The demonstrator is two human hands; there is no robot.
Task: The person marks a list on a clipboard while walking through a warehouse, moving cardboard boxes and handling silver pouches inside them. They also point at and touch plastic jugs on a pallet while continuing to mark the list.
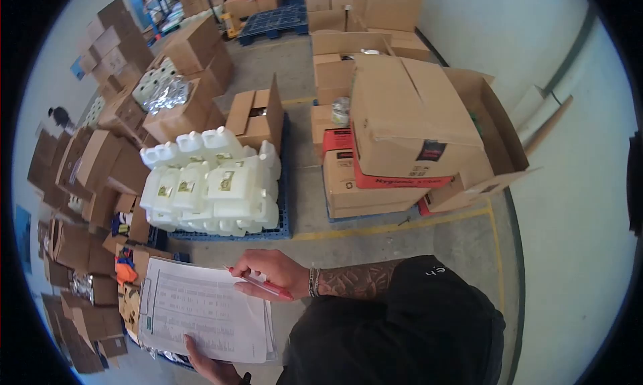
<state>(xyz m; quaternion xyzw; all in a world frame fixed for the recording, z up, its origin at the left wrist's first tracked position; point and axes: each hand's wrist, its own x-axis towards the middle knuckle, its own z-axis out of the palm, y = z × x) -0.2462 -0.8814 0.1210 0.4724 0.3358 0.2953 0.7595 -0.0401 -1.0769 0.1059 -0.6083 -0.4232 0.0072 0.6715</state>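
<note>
Clipped papers (194,318) are held near, left of centre, with a red pen (268,286) over them.
Open floor (382,251) is left between the papers and the far pallets, crossed by a yellow line (402,226); a blue pallet (284,204) of white jugs (231,184) is seen beyond, with stacked cartons (77,247) at left and a large carton (415,110) at right. The sheets are white, printed in small rows, clipped at left and loosely fanned at right. The pen is gripped in the closed right hand (278,272); the near edge is gripped by the left hand (211,369), thumb on top, other fingers hidden.
</note>
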